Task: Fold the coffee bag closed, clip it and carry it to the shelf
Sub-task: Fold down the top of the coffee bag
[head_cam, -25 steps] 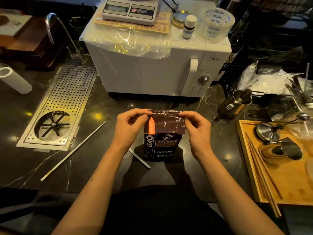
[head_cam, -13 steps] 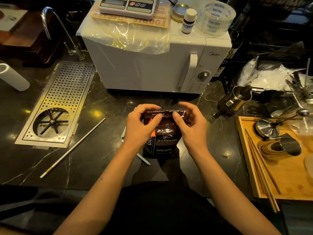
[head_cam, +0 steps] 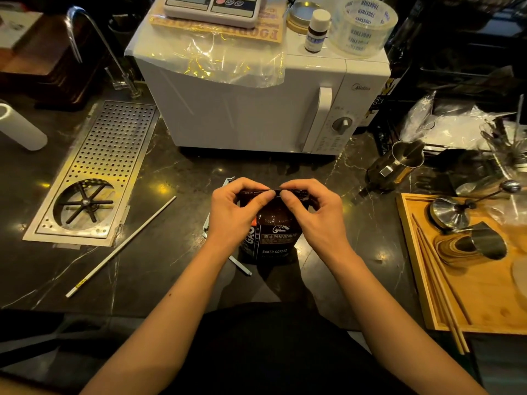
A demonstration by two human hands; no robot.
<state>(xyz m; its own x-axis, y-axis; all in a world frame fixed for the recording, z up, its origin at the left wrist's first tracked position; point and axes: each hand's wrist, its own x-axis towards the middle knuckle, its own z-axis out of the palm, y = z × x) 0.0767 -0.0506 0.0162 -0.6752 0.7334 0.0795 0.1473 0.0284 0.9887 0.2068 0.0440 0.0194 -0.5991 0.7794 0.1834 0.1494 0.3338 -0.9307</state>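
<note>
A dark brown coffee bag (head_cam: 273,238) stands upright on the black counter in front of me, its label facing me. The top of the bag is rolled down into a narrow band. My left hand (head_cam: 236,212) pinches the left part of that band and my right hand (head_cam: 312,215) pinches the right part, thumbs nearly meeting at the middle. A pale grey clip bar (head_cam: 241,265) lies on the counter behind and left of the bag, partly hidden by my left wrist. No shelf is in view.
A white microwave (head_cam: 256,109) stands just behind the bag, with a scale and a tape roll (head_cam: 363,27) on top. A perforated steel drain tray (head_cam: 94,172) lies at left, a thin white rod (head_cam: 121,246) beside it. A wooden tray (head_cam: 470,280) with metal tools sits at right, a steel pitcher (head_cam: 399,163) behind it.
The bag's tall flat top has been rolled down into a narrow band. Both hands have come closer together at the bag's top, thumbs now almost touching.
</note>
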